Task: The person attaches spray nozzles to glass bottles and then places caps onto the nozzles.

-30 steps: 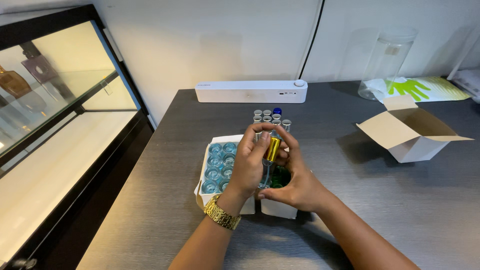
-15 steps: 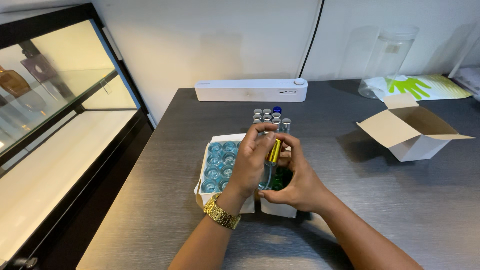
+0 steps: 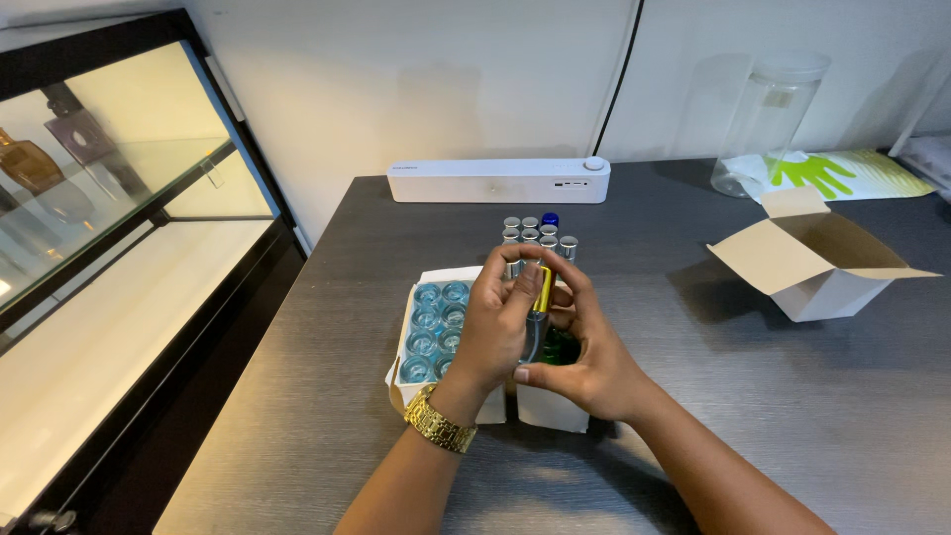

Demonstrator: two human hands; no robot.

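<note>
Both hands meet above the white box of blue vials on the dark counter. The left hand pinches the gold cap of a small green bottle, which the right hand clasps. The bottle stands nearly upright, long axis vertical, cap pointing up. Silver-capped vials stand just behind.

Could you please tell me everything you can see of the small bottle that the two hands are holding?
The small bottle is dark green and looks like glass. It stands roughly upright above the white tray of blue-capped vials. A gold-coloured top with a thin clear tube below it sits at its mouth, pinched by the left hand. The right hand cups the body, hiding most of it.
</note>
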